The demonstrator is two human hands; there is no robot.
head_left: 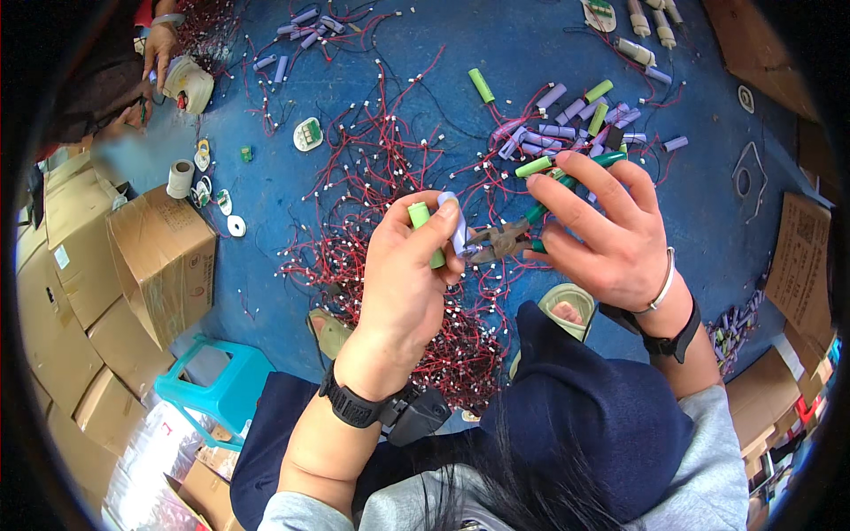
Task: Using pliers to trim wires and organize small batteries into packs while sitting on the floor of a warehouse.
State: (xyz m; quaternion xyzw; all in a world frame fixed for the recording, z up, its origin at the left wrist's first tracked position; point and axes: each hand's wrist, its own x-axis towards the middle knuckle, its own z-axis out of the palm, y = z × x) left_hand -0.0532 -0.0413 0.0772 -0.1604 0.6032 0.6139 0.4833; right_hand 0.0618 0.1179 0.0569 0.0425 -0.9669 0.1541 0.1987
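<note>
My left hand (400, 265) is closed around battery cells, a green cell (419, 216) and a purple cell (454, 226) next to it. Green-handled pliers (501, 241) sit in the grip of my right hand (611, 234). Their metal jaws meet the lower end of the purple cell; whether they bite on it I cannot make out. Another green cell (533, 167) shows beside my right fingertips, apparently on the floor. Beneath my hands spreads a tangle of red and black wires (478, 354) with small white connectors.
Purple and green cells (567, 124) lie heaped beyond my right hand. A cardboard box (164, 252) and a turquoise stool (221, 380) stand at left. Another person's hand (160, 49) works at upper left. Far right, more cells (733, 329) lie near cardboard.
</note>
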